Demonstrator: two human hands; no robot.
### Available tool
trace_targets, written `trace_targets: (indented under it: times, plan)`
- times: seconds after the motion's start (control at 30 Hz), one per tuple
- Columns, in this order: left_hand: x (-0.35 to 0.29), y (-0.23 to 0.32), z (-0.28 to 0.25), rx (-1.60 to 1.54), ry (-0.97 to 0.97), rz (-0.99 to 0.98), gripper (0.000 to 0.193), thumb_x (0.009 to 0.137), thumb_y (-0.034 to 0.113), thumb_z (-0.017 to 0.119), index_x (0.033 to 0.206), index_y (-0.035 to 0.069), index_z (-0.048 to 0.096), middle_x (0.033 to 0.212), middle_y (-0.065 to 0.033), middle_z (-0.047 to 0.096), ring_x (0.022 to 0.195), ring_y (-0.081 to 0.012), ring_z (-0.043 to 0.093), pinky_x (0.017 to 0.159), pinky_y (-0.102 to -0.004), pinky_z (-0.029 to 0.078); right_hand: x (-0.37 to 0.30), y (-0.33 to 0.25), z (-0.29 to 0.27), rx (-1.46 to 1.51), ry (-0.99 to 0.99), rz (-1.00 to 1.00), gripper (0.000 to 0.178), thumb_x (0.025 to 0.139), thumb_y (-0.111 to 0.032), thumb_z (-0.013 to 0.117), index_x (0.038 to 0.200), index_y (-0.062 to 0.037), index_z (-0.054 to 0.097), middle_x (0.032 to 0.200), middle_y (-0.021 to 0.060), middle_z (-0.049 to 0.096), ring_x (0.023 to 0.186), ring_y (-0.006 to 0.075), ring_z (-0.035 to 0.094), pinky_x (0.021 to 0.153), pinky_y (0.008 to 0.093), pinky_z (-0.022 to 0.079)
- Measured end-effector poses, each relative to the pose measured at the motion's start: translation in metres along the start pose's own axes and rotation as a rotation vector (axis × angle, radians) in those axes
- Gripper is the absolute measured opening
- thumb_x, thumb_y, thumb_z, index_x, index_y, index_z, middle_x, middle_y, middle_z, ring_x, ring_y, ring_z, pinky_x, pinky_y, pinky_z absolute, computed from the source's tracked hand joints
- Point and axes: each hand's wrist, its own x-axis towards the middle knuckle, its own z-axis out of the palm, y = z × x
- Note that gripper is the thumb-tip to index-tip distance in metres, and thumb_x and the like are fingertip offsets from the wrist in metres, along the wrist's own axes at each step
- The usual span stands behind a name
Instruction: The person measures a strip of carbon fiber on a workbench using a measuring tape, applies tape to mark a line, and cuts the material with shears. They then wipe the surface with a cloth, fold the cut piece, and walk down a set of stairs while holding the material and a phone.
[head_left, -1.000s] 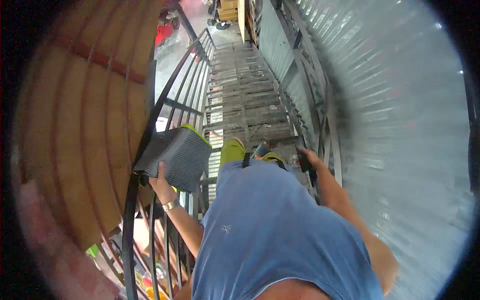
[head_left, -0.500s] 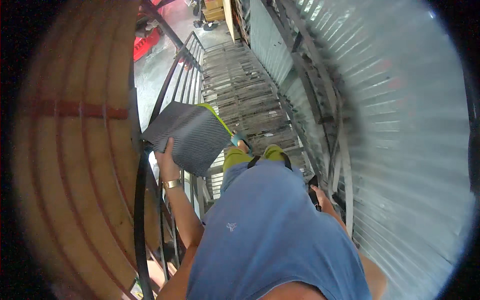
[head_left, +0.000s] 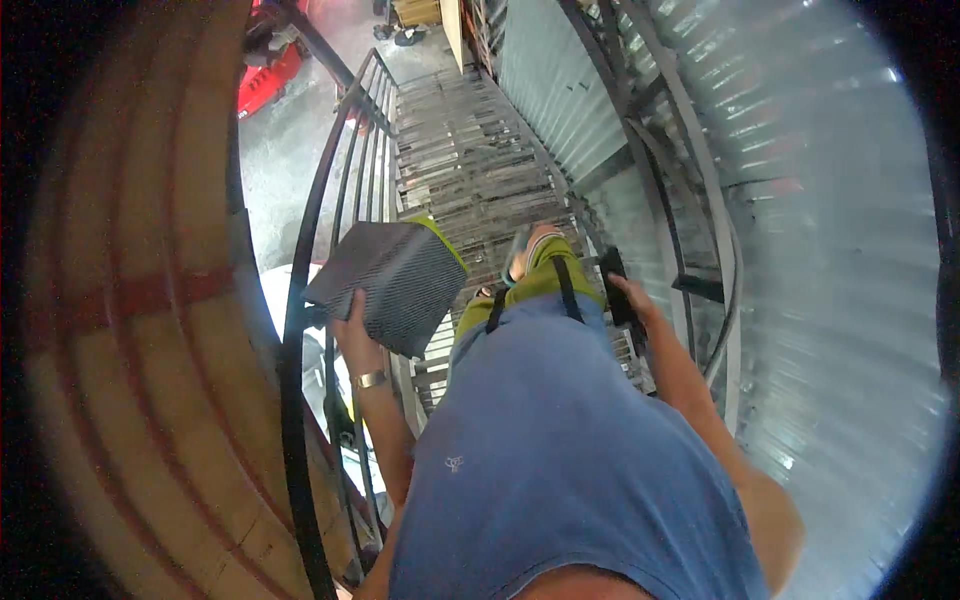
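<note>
My left hand [head_left: 355, 322] is closed on the near side of a dark grey, finely ribbed box-like object [head_left: 395, 275] with a yellow-green edge. Its exact kind does not show. It hangs beside the dark metal handrail [head_left: 290, 400] on my left. At my right side, my right hand [head_left: 634, 298] is closed around a slim black object [head_left: 614, 270], which I cannot identify. Beneath me, a long narrow flight of slatted steps [head_left: 470, 150] runs down and away, and one sandalled foot [head_left: 535, 245] is out in front on it.
Barred metal railing [head_left: 365, 170] lines the left of the steps. Corrugated metal sheeting [head_left: 820, 250] with a steel frame [head_left: 700, 160] stands close on the right. Brown panelling with red bars [head_left: 130, 250] fills the far left. A red object [head_left: 268, 85] lies on the floor below.
One foot has swung forward over the steps. My right hand has moved forward with the black object. The ribbed object has shifted slightly downward in view, still in my left hand.
</note>
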Motion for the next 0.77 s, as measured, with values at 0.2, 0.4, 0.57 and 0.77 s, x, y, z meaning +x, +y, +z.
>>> trace_targets:
  times: [0.2,0.4,0.57,0.77]
  plan:
    - [0.05,-0.02,0.018,-0.109,0.08,0.019,0.048,0.086,0.011,0.069,0.127,-0.005,0.049,0.128,-0.0128,0.057,0.113,-0.0258,0.056,0.097,-0.0389,0.043,0.108,-0.068,0.024,-0.185,-0.114,-0.009,0.056,0.082,-0.051,0.066,0.108,-0.0033,0.054,0.083,0.0128,0.064,0.066,0.0227,0.064,0.062,0.0357,0.054]
    - [0.144,-0.078,0.027,0.297,0.17,0.2,0.053,0.085,0.018,0.071,0.125,-0.008,0.046,0.123,-0.0194,0.055,0.112,-0.0289,0.056,0.098,-0.0415,0.044,0.255,-0.058,0.012,-0.166,-0.126,0.115,0.064,0.081,-0.054,0.066,0.113,-0.0001,0.054,0.086,0.0152,0.065,0.074,0.0254,0.065,0.067,0.0375,0.054]
    - [0.185,-0.083,0.085,0.05,0.299,-0.055,0.056,0.083,0.024,0.074,0.12,-0.007,0.047,0.118,-0.0196,0.055,0.106,-0.0274,0.057,0.093,-0.0416,0.047,0.269,-0.014,-0.015,-0.074,-0.151,0.288,0.059,0.083,-0.055,0.062,0.105,-0.0008,0.059,0.081,0.0136,0.065,0.071,0.0238,0.065,0.061,0.0349,0.055]
    - [0.26,-0.117,0.091,0.036,0.087,0.041,0.065,0.082,0.024,0.076,0.131,-0.002,0.044,0.124,-0.014,0.057,0.107,-0.0281,0.058,0.09,-0.0426,0.05,0.272,0.005,-0.014,-0.131,-0.138,0.323,0.066,0.088,-0.059,0.052,0.119,-0.0012,0.061,0.087,0.0134,0.068,0.069,0.0232,0.065,0.073,0.0335,0.053]
